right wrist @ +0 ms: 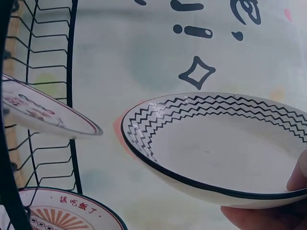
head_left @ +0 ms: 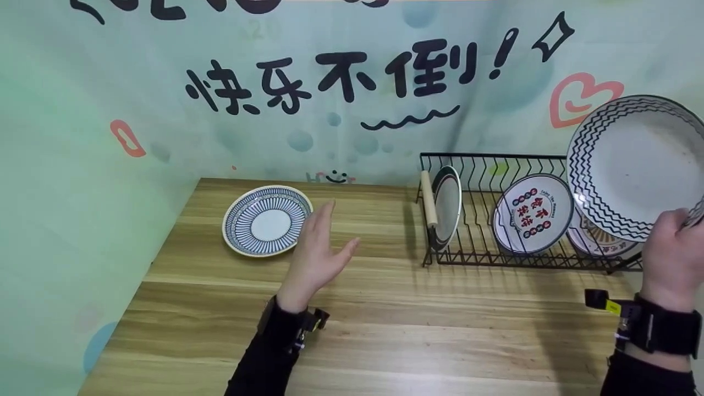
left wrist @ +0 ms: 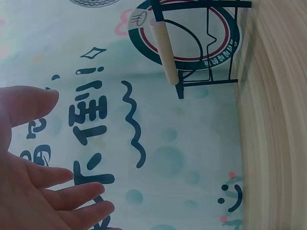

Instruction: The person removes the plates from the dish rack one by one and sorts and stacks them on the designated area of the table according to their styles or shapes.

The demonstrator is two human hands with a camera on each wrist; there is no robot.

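Plates [head_left: 531, 214] stand upright in the black rack [head_left: 484, 258]. Right hand [head_left: 674, 258] grips a zigzag plate [head_left: 638, 165] above it; left hand [head_left: 316, 256] hovers, fingers spread wide, near the striped plate [head_left: 267, 220].

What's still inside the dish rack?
Three plates stand in the rack: a dark-rimmed plate, a lettered plate, and an orange-patterned plate mostly hidden behind the raised zigzag plate.

Head cam sits up high, looking forward and down over the wooden bench [head_left: 385, 308] toward the printed backdrop [head_left: 165, 137]. The left wrist cam is rolled sideways, close behind that hand's fingers [left wrist: 72, 191], facing the backdrop and the rack [left wrist: 201, 81]. The right wrist cam hugs the zigzag plate [right wrist: 225, 148]; head view shares both.
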